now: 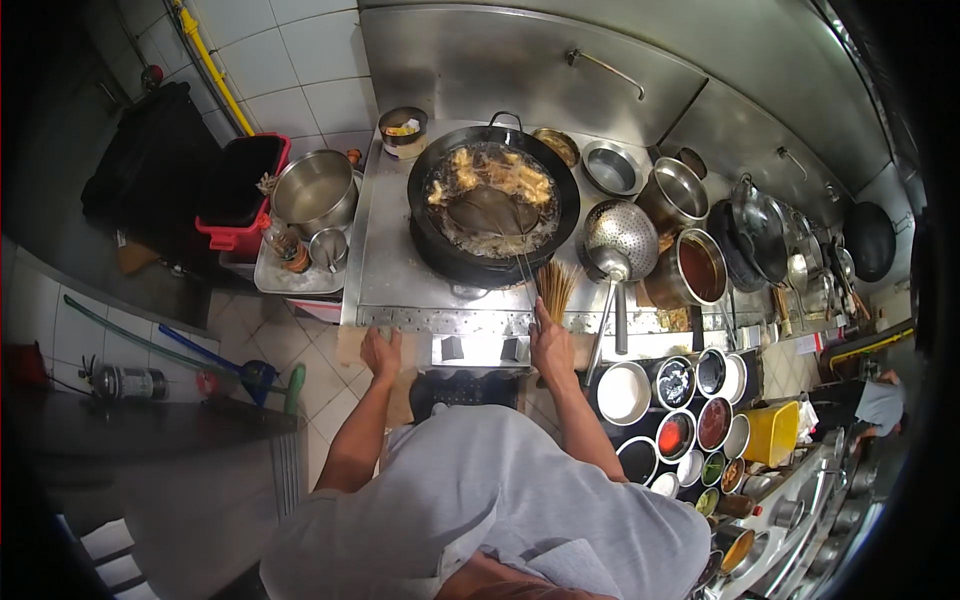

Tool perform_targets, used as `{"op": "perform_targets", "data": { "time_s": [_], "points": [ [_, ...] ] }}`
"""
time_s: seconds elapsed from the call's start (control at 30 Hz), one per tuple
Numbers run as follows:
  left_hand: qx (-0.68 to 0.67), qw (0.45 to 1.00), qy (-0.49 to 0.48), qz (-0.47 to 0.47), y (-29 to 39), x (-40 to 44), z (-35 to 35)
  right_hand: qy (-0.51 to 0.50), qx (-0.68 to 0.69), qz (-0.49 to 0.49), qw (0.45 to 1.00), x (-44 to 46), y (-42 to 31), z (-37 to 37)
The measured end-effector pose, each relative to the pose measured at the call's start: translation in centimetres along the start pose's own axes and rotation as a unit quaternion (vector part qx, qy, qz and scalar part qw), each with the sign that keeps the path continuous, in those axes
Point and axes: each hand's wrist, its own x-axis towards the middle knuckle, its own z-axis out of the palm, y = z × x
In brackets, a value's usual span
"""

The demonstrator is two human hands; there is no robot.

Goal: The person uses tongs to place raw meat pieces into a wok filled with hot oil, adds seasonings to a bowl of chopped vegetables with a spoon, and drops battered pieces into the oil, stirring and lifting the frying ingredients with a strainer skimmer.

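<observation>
Fingers (543, 311) of the right hand (554, 348) are closed round the near end of a skimmer (487, 212), seemingly so heat is avoided, its head set in the wok (567, 190) beside golden pieces (524, 182); left hand (381, 353) is placed by the tabletop (385, 272) edge, grip unclear.

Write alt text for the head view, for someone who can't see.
A person's right hand holds a dark, round skimmer in a round black metal wok of bubbling liquid and golden-brown food pieces. The left hand is near the silvery steel counter's front edge; a round perforated silver strainer sits right of the wok.
</observation>
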Motion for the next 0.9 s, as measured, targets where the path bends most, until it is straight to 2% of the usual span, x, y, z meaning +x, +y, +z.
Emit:
{"op": "perform_targets", "data": {
  "time_s": [0.23,0.3,0.5,0.6,0.9],
  "points": [
    [0.008,0.999,-0.032,0.009,-0.3,0.6,0.3,0.026,0.013,-0.008,1.0,2.9,-0.3,0.5],
    [0.009,0.997,-0.048,-0.057,0.1,0.7,0.4,0.022,0.038,-0.023,0.999,3.2,0.0,0.3],
    [0.05,0.989,-0.103,-0.089,1.7,0.7,-0.8,0.016,0.029,-0.009,0.999,1.6,0.3,-1.7],
    [0.035,0.99,-0.091,-0.098,1.4,0.4,-0.5,0.003,0.029,-0.005,1.0,1.2,0.7,-1.9],
    [0.033,0.991,-0.106,-0.073,0.8,0.6,-0.9,-0.023,0.013,0.027,0.999,-0.2,0.8,-2.1]
  ]
}}
